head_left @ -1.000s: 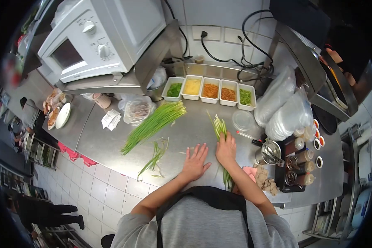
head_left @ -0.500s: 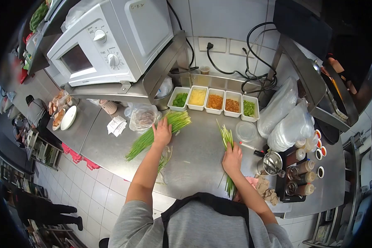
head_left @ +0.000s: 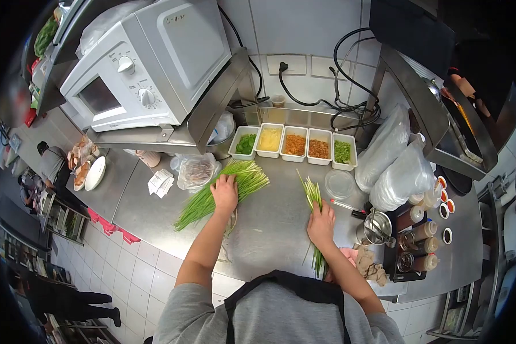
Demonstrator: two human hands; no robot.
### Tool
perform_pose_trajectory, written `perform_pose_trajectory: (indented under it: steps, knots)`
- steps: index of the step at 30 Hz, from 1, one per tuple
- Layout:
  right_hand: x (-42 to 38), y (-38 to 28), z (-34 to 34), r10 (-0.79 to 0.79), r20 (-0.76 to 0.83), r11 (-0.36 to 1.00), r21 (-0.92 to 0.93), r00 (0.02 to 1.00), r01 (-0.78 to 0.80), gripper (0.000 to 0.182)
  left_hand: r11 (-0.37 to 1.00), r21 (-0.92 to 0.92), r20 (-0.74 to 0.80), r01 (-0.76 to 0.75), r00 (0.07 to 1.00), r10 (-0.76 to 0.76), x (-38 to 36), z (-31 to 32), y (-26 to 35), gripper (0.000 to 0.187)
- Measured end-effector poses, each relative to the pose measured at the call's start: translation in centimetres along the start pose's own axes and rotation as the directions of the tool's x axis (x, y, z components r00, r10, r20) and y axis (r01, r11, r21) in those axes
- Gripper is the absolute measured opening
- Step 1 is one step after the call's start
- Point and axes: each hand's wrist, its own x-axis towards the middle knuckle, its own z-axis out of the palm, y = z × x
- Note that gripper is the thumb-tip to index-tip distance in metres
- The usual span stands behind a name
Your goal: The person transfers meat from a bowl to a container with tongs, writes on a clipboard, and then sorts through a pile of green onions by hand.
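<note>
A large bunch of green chives lies slantwise on the steel counter, its pale ends toward the upper right. My left hand is on its near side, with the fingers curled into the stalks. A few loose strands lie beside my left wrist. Farther right, my right hand is closed around a smaller bunch of chives. The pale ends of this bunch stick out above the fingers, and its green tips hang below the palm near the counter's front edge.
White tubs of chopped ingredients line the back. Left are a bagged item, papers and a microwave on a shelf. Right are a clear lid, a marker, a metal pot, sauce bottles and plastic-wrapped containers.
My left hand's fingers have drawn in and curled more into the large bunch. The right hand keeps its hold on the small bunch. The whole view has shifted slightly.
</note>
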Motion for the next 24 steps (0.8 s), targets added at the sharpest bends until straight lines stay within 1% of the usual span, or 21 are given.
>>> perform_pose_trajectory:
  steps: [1,4,7,10,13,16,19,22,24]
  knots:
    - [0.0,0.1,0.1,0.000,0.001,1.000,0.000,1.000,0.000,0.044,0.999,0.029,0.040,0.023,0.999,-0.024,0.5,-0.7,0.4,0.028]
    - [0.0,0.2,0.1,-0.001,0.003,1.000,0.001,1.000,0.001,0.044,0.991,-0.116,-0.022,-0.068,0.998,0.065,1.3,-1.8,1.1,0.027]
    - [0.0,0.2,0.1,0.004,0.013,1.000,-0.001,1.000,-0.004,0.044,0.978,-0.152,-0.021,-0.142,0.990,0.140,1.5,-1.1,1.1,0.023]
    - [0.0,0.2,0.1,0.005,0.009,1.000,-0.015,1.000,-0.005,0.044,0.987,-0.162,0.027,-0.013,0.999,0.017,2.0,0.5,0.6,0.017]
    - [0.0,0.3,0.1,-0.003,0.000,1.000,-0.009,1.000,0.003,0.044,0.991,-0.128,0.116,0.028,0.993,-0.013,2.5,0.3,0.5,0.016]
    - [-0.1,0.3,0.0,-0.005,-0.003,1.000,0.001,1.000,0.005,0.044,0.995,-0.099,0.116,0.019,0.993,-0.008,2.8,-0.9,0.9,0.012]
    - [-0.1,0.4,0.1,-0.015,-0.022,1.000,0.000,1.000,0.015,0.044,0.966,-0.222,0.266,0.132,0.961,-0.071,4.0,-1.6,-0.1,0.012]
    - [0.0,0.3,0.1,-0.018,-0.032,1.000,-0.007,0.999,0.018,0.044,0.893,-0.432,0.231,0.126,0.973,-0.026,4.5,-1.2,-1.6,0.016]
    - [-0.1,0.2,0.1,-0.013,-0.022,1.000,-0.010,1.000,0.013,0.044,0.950,-0.308,0.162,-0.056,0.981,0.110,4.1,-0.3,-2.0,0.016]
